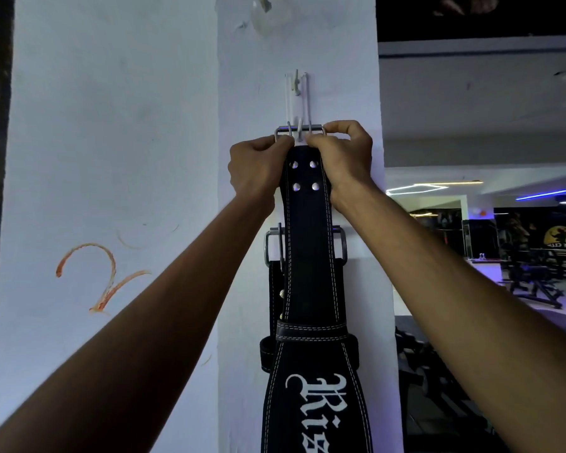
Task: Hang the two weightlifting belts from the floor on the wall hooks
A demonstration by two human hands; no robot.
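Both hands were raised to a white wall hook (297,103) fixed on the front face of a white pillar (249,223). The left hand (257,170) had its grip closed on the left corner of a black leather weightlifting belt (309,256), just below the belt's steel buckle (298,131). The right hand (343,158) had its grip closed on the right corner, with fingers (337,129) curled over the right end of the buckle frame. The buckle sat level across the lower prong of the hook, with its two pins standing on either side of that prong; whether the frame rested fully on the prong could not be determined. The belt hung straight down the pillar from the buckle, showing four rivets (304,175) near the top, white double stitching along both edges, a keeper loop (311,333) lower down, and white gothic lettering (321,407) on the wide back section. Directly behind it, a second black belt (275,289) hung against the pillar, its buckle (270,245) visible on both sides of the front belt below the hands. An orange scribble (95,279) marked the wall (111,125) to the left. Gym equipment (536,276) stood well apart in the dim room on the right.
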